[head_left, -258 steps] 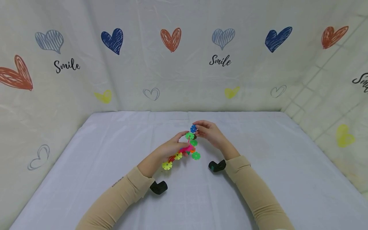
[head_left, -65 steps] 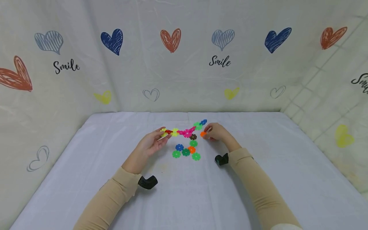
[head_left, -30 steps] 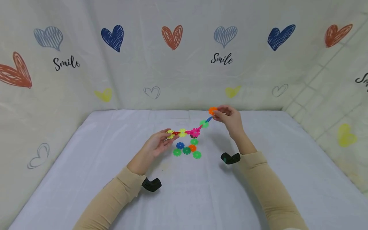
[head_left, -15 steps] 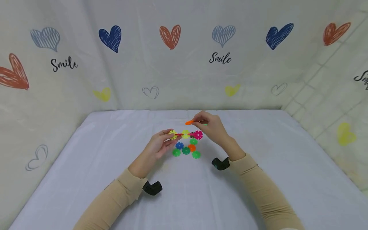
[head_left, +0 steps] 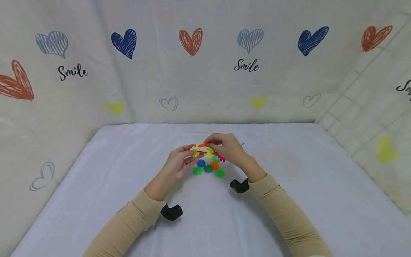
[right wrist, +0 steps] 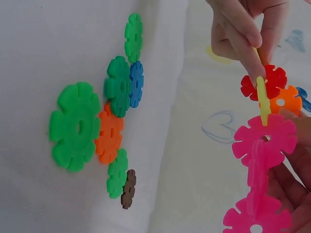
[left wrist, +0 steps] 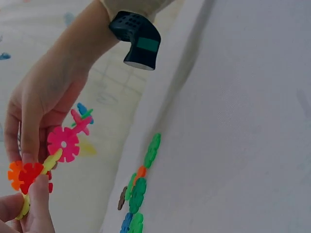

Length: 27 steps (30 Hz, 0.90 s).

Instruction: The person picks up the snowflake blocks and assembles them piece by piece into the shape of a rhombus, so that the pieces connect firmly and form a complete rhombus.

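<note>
My left hand [head_left: 174,164] pinches the yellow end disc [head_left: 194,151] of a chain of notched snowflake discs, raised over the table. A red disc [left wrist: 31,175], a second yellow disc [head_left: 209,153] and pink discs [right wrist: 265,140] follow along it, with a green disc and a blue disc [left wrist: 81,108] at the far end. My right hand [head_left: 226,147] pinches a loose-looking orange disc [head_left: 202,145] right at the red one, close to my left fingertips. The right hand covers part of the chain in the head view.
Below the hands lie more snowflake discs: a blue one [head_left: 201,163], a dark green one [head_left: 208,168], an orange one [head_left: 214,165], several lighter green ones [head_left: 219,173] and a brown one [right wrist: 128,189]. Black wrist mounts [head_left: 171,212] stick out from both sleeves. A patterned cloth backdrop [head_left: 205,82] stands behind.
Earlier, my right hand pinched a blue disc at the chain, then an orange disc low over the table. It lifted the orange disc past the blue end, then brought it left to the red disc.
</note>
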Available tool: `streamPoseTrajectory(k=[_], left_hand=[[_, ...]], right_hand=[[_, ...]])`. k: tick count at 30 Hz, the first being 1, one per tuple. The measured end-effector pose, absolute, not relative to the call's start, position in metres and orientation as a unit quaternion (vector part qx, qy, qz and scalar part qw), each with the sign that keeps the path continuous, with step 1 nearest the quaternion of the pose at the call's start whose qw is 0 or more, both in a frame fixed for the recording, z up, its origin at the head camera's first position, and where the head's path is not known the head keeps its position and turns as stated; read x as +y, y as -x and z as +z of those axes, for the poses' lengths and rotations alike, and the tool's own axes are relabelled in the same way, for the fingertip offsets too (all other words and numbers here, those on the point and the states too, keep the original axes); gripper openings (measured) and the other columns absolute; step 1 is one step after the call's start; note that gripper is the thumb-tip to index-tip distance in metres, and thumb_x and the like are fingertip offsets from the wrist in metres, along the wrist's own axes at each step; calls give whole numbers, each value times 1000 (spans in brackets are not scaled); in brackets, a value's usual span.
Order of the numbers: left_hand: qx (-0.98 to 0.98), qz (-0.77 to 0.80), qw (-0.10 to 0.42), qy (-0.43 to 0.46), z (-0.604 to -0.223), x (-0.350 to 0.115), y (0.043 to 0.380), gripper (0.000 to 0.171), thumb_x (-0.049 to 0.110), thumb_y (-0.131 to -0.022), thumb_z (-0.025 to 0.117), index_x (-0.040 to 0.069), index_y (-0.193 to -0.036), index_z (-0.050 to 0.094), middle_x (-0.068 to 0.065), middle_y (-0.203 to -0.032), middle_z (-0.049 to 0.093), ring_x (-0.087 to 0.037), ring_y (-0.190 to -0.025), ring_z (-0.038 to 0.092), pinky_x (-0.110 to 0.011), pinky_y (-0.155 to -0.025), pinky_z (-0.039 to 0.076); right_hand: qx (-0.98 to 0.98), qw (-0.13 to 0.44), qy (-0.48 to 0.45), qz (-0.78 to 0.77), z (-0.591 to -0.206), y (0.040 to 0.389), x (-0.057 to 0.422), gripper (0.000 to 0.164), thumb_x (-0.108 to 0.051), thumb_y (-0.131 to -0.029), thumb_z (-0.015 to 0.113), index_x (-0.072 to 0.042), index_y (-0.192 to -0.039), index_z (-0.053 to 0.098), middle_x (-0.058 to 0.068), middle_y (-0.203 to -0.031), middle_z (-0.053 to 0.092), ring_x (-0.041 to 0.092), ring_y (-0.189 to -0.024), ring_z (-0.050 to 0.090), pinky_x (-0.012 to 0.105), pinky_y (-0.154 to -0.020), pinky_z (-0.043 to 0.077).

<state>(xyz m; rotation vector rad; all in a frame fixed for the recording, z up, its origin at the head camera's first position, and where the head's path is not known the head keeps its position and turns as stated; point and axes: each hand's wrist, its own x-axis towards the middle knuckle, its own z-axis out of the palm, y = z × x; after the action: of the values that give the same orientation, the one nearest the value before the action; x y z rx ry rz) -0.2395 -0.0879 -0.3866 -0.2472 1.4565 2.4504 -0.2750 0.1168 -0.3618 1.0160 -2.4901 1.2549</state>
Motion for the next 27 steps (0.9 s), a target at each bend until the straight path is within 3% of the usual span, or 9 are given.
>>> streamPoseTrajectory(k=[4,13,20,27], left_hand=[[504,848,137,89,-386,-88,239,43,5,-106,54,-6,-147,44,-24,-141,54,-19,-91,75,-24,-80,57],[513,843,136,87,-386,-89,237,43,6,-106,55,-6,-146,46,-18,-127,63,-22,-95,75,-26,-82,57],[518,841,130,79,-387,-89,238,43,6,-105,57,-6,-146,48,-13,-116,69,-18,-88,76,-24,-78,58],[514,843,133,86,-387,-88,238,40,6,-105,57,-6,-143,48,-13,-113,68,-18,-83,76,-24,-78,58]], right_hand=[[-842,64,-333,420,-360,275,118,11,0,-93,73,0,-104,75,9,-99,75,26,-94,73,39,-86,59],[-842,18,-325,429,-364,277,119,10,-1,-96,71,-1,-106,73,10,-101,75,26,-96,72,39,-88,58],[-842,19,-328,428,-366,279,118,10,-3,-95,72,-2,-105,74,8,-101,75,25,-96,72,38,-88,58],[-847,64,-334,408,-368,275,115,12,-2,-92,75,0,-104,77,10,-100,76,26,-94,71,39,-87,59]])
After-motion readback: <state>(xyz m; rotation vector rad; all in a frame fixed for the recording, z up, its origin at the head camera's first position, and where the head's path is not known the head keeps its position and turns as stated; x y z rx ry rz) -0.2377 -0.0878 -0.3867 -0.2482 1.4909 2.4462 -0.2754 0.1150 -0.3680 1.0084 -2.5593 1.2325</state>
